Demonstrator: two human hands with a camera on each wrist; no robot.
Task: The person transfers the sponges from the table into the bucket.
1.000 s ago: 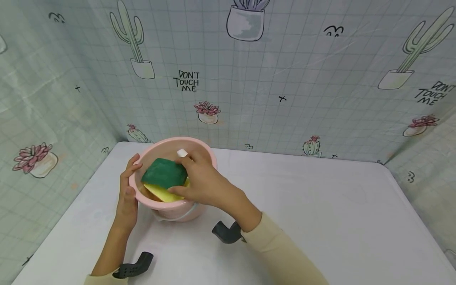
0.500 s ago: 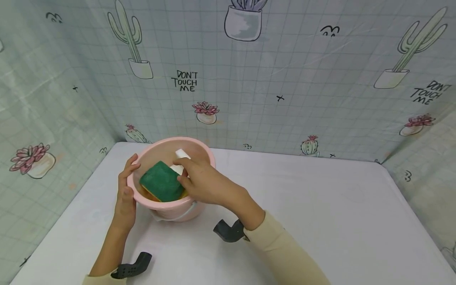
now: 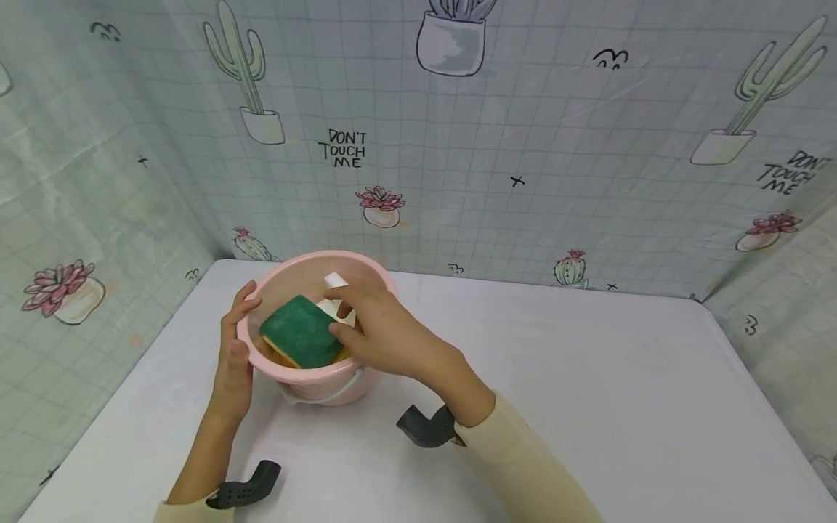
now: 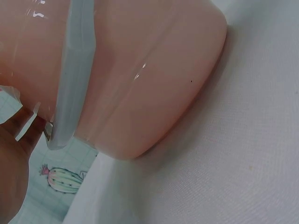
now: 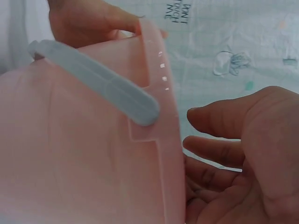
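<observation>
Sponge (image 3: 299,330) (green face up, yellow edge beneath) lies tilted inside the pink bucket (image 3: 307,378) on the worktop (image 3: 588,392); its right end and a white object (image 3: 336,282) behind it are partly hidden by the right hand (image 3: 379,334), whose fingers pinch the sponge. The left hand (image 3: 232,356) grips the bucket's left rim.

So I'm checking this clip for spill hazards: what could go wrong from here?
The pink bucket is steadied only by the left hand on its rim, so a hard press by the right hand inside could tip it. The green sponge lies loose over the near rim and might slide out. The white object behind it could get pushed underneath.
</observation>
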